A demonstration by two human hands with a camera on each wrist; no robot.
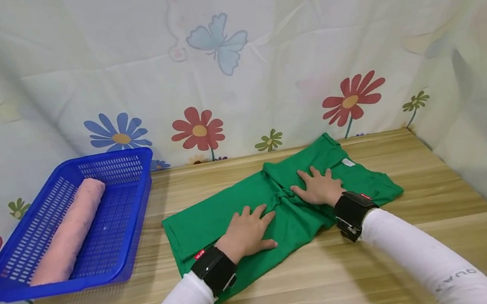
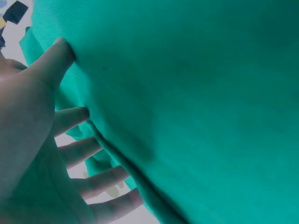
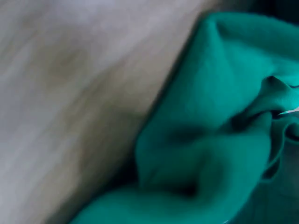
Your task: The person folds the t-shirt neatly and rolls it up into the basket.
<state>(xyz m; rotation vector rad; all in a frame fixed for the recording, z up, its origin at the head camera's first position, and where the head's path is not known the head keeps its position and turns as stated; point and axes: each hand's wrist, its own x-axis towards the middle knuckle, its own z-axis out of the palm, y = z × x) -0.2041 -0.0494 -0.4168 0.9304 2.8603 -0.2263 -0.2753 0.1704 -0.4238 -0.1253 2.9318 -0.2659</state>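
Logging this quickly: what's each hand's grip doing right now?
Left-hand grip: open, touching the green garment.
Right-hand grip: open, touching the same garment.

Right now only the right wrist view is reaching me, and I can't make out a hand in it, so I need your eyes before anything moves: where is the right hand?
Observer: The right hand rests on the green cloth, by its bunched middle.
Operator: Thanks. And the other one?
Observer: The left hand rests on that same cloth, with its fingers spread.
Operator: Is anything standing off to the side?
Observer: Yes, a blue basket with a pink roll inside it, to the left of the cloth.
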